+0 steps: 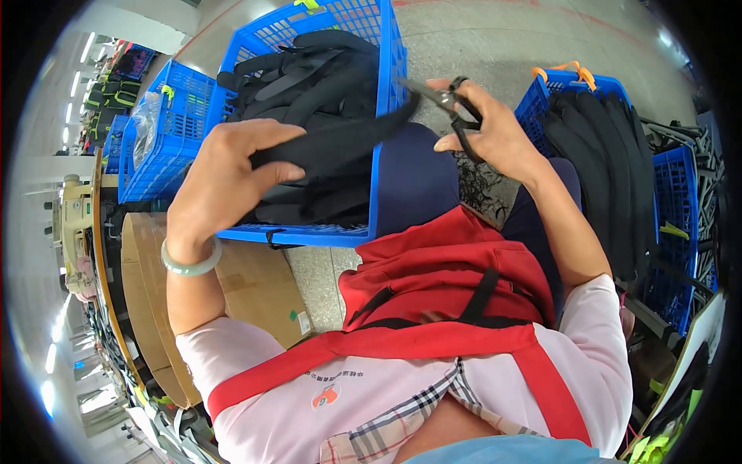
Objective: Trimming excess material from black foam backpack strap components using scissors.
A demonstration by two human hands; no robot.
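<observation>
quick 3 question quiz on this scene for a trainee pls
1. True or false: the left hand grips a black strap piece.
2. What does the right hand hold? A) small black scissors B) a tape roll C) a marker
3. What colour is the crate full of black pieces, in front of the knees?

Key: 1 true; 2 A; 3 blue.
</observation>
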